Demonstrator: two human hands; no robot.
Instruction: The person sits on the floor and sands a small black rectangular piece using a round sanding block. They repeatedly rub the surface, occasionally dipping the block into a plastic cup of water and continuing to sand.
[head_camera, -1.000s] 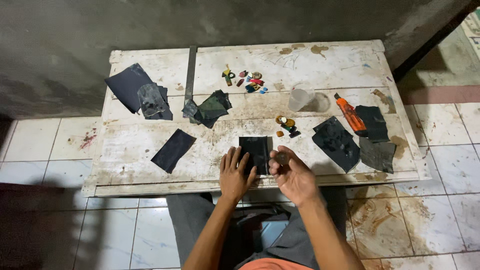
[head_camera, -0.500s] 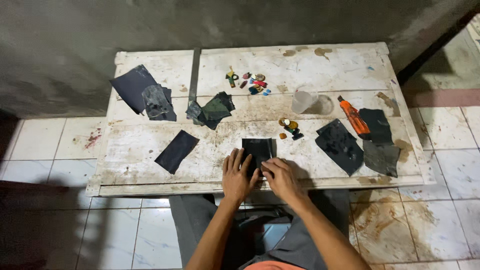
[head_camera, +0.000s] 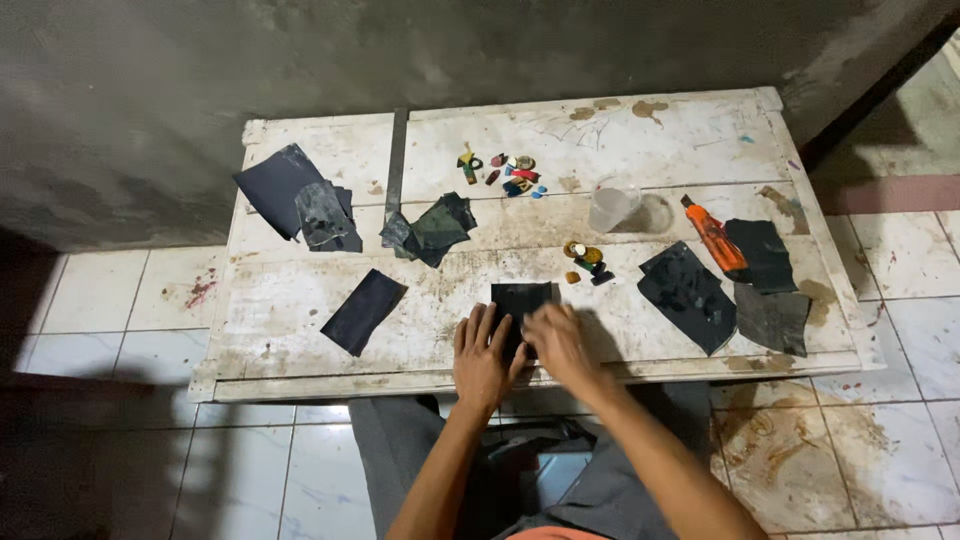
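Dark, rough-looking sandpaper sheet (head_camera: 522, 303) lies flat near the front edge of a white wooden table (head_camera: 300, 300), whose paint is scratched and stained brown. The sheet is rectangular and matte. The left hand (head_camera: 483, 355) lies flat on its lower left part, fingers spread apart and straight, palm down. The right hand (head_camera: 560, 343) is on the lower right part of the sheet; it looks blurred, so I cannot tell if its fingers are together or apart, or whether they pinch something. Other dark sheets (head_camera: 690, 295) lie well apart to the right, beside an orange tool (head_camera: 714, 236). A clear plastic cup (head_camera: 610, 208) lies on its side further back, near small coloured pieces (head_camera: 512, 174).
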